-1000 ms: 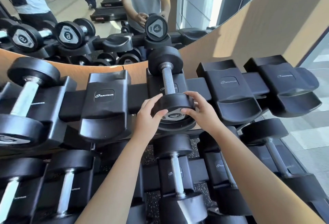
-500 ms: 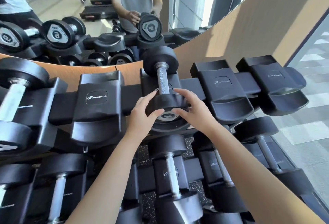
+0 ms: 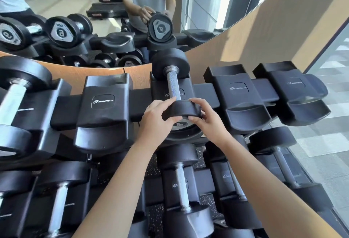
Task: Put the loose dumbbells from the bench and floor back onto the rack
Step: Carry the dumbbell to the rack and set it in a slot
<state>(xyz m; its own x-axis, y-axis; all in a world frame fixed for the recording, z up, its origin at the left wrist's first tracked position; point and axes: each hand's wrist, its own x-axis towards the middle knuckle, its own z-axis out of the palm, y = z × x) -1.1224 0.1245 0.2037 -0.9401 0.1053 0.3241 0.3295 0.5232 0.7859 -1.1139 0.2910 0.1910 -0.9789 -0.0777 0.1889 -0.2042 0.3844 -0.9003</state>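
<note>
Left hand and right hand cup the near head of the 4-marked dumbbell, fingers curled around its rim, likely to seat it squarely in its top-row rack cradle; neighbouring cradle sits empty.

Both bare forearms reach in from six o'clock; the left hand and right hand cup fingers inward, thumbs nearly meeting at centre.
</note>
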